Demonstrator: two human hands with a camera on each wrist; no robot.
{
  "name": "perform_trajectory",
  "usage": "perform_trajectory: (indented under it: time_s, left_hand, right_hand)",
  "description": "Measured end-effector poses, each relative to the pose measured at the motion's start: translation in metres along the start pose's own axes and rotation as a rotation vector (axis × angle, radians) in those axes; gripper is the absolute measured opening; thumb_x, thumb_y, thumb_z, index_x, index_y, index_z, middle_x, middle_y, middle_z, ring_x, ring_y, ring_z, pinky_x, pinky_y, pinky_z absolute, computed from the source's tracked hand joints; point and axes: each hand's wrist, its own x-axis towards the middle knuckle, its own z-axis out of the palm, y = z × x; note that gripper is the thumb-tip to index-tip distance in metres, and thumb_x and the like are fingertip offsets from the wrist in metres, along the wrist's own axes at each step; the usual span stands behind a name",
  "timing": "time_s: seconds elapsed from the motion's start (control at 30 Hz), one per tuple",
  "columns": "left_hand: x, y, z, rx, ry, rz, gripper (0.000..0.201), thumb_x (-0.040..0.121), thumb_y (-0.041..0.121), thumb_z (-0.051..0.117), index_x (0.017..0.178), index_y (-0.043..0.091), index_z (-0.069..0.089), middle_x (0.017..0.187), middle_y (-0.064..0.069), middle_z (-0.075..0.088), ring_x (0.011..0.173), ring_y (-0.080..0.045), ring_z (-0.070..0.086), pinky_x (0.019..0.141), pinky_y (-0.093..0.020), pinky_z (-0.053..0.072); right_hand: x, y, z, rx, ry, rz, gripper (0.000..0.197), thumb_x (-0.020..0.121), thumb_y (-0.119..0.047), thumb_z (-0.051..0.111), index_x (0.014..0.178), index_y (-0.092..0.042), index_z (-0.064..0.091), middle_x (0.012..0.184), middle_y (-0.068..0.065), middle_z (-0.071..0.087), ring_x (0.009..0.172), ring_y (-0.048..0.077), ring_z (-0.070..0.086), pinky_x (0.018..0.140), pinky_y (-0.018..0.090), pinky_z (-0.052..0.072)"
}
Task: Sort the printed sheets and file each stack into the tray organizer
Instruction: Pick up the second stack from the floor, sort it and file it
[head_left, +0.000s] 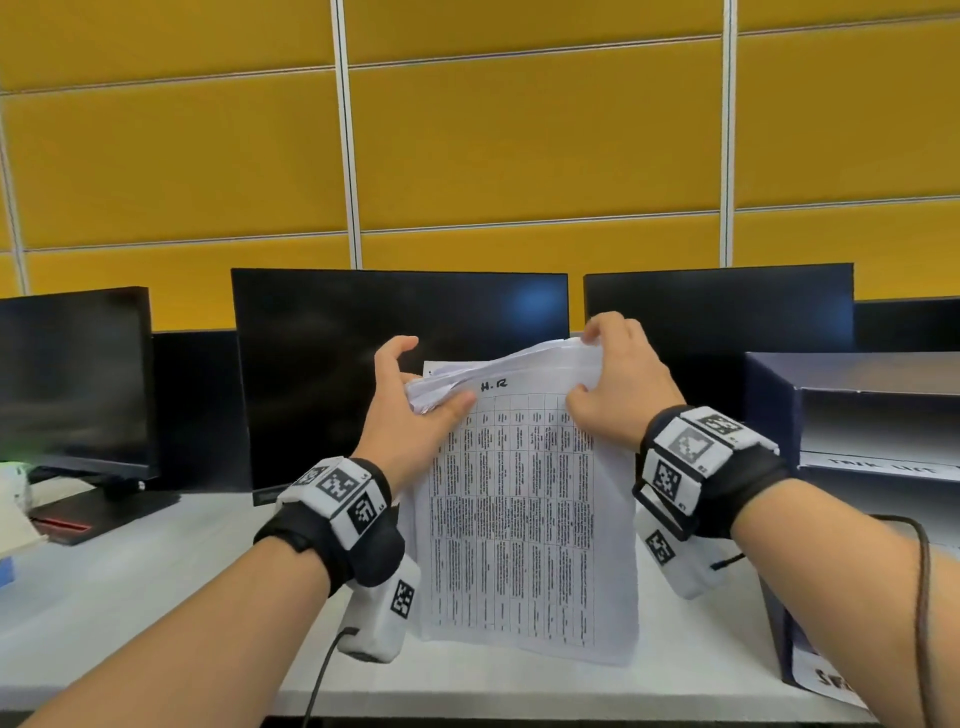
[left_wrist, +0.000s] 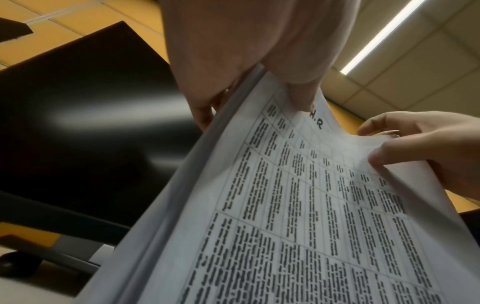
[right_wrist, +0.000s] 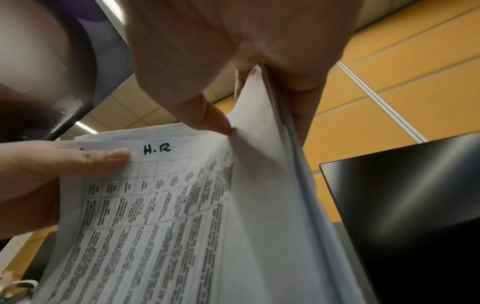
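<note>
I hold a stack of printed sheets (head_left: 524, 519) upright above the desk, its front page a table marked "H.R" at the top. My left hand (head_left: 415, 410) grips the stack's top left corner, thumb across the front page (left_wrist: 298, 205). My right hand (head_left: 618, 384) pinches the top right corner, where the upper edges of several sheets (right_wrist: 259, 185) fan apart and bend toward me. The dark blue tray organizer (head_left: 852, 415) stands at the right on the desk, its shelves facing me, a labelled sheet on one shelf.
Three dark monitors (head_left: 395, 364) line the back of the white desk (head_left: 156, 597) before a yellow panelled wall. A monitor foot with a red strip (head_left: 98, 512) and some pale items sit at the far left. A cable hangs from each wrist.
</note>
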Motion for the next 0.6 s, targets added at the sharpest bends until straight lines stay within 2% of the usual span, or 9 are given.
perform_trajectory:
  time_s: [0.07,0.1,0.2,0.27,0.33,0.4,0.47,0.53,0.6]
  left_hand:
    - [0.0,0.002,-0.001,-0.012,-0.018,-0.004,0.073,0.082,0.026,0.075,0.134,0.038,0.025,0.106,0.0,0.056,0.095,-0.017,0.065,0.084,-0.037,0.056]
    - [0.001,0.002,-0.002,-0.021,-0.018,-0.011,0.069,0.082,0.025,0.074,0.132,0.038,0.028,0.106,0.0,0.057,0.094,-0.017,0.066,0.083,-0.037,0.056]
    - [0.003,-0.001,-0.006,-0.064,0.02,-0.057,0.058,0.08,0.026,0.076,0.124,0.033,0.038,0.108,-0.001,0.062,0.092,-0.017,0.068,0.077,-0.036,0.059]
    - [0.004,-0.004,-0.008,-0.091,0.05,-0.094,0.054,0.078,0.026,0.078,0.121,0.025,0.045,0.106,0.001,0.064,0.088,-0.013,0.069,0.069,-0.03,0.058]
    - [0.002,-0.007,-0.008,-0.116,0.069,-0.127,0.047,0.077,0.029,0.078,0.115,0.019,0.052,0.102,0.002,0.067,0.085,-0.011,0.069,0.064,-0.026,0.055]
    - [-0.001,-0.01,-0.008,-0.187,0.065,-0.17,0.044,0.075,0.034,0.077,0.11,0.015,0.058,0.098,-0.002,0.072,0.085,-0.017,0.072,0.067,-0.032,0.058]
    - [-0.006,-0.012,-0.007,-0.289,0.041,-0.217,0.048,0.071,0.038,0.075,0.109,0.011,0.062,0.097,-0.007,0.075,0.086,-0.023,0.073,0.072,-0.039,0.06]
    - [-0.009,-0.012,-0.002,-0.34,0.018,-0.239,0.043,0.076,0.037,0.073,0.109,0.012,0.064,0.098,-0.009,0.075,0.087,-0.025,0.073,0.078,-0.044,0.059]
    - [-0.008,-0.01,0.007,-0.296,0.052,-0.207,0.03,0.081,0.037,0.072,0.103,0.018,0.066,0.098,-0.006,0.074,0.09,-0.024,0.072,0.084,-0.048,0.058]
  right_hand:
    - [0.0,0.0,-0.001,-0.048,-0.059,-0.047,0.07,0.079,-0.022,0.059,0.141,-0.034,0.029,0.121,-0.004,0.036,0.084,0.023,0.057,0.074,0.036,0.052]
    - [0.001,0.001,-0.001,-0.063,-0.084,-0.051,0.069,0.08,-0.023,0.058,0.142,-0.036,0.03,0.123,-0.004,0.036,0.09,0.022,0.057,0.079,0.036,0.052]
    - [0.0,0.008,-0.001,0.051,-0.003,-0.028,0.043,0.08,-0.025,0.061,0.123,-0.029,0.053,0.117,-0.002,0.046,0.1,0.017,0.052,0.085,0.029,0.044]
    - [-0.003,0.009,-0.001,0.122,0.078,-0.021,0.033,0.079,-0.025,0.065,0.111,-0.023,0.058,0.109,-0.003,0.05,0.095,0.012,0.05,0.081,0.025,0.04]
    - [-0.007,0.011,0.003,0.246,0.153,0.016,0.03,0.078,-0.023,0.068,0.107,-0.022,0.058,0.105,-0.004,0.054,0.093,0.01,0.052,0.081,0.024,0.042]
    - [-0.016,0.015,0.009,0.589,0.155,0.151,0.041,0.075,-0.022,0.074,0.111,-0.024,0.053,0.107,-0.004,0.057,0.094,0.012,0.059,0.081,0.028,0.051]
    - [-0.027,0.019,0.019,0.919,0.039,0.282,0.048,0.073,-0.02,0.079,0.115,-0.02,0.053,0.111,0.005,0.063,0.097,0.021,0.065,0.084,0.04,0.056]
    - [-0.036,0.015,0.026,0.953,-0.067,0.325,0.027,0.079,-0.012,0.073,0.101,-0.02,0.06,0.105,0.01,0.068,0.092,0.022,0.067,0.087,0.044,0.055]
    - [-0.036,0.01,0.032,0.89,-0.001,0.309,0.017,0.083,-0.009,0.068,0.095,-0.02,0.061,0.093,0.002,0.069,0.085,0.016,0.067,0.084,0.04,0.056]
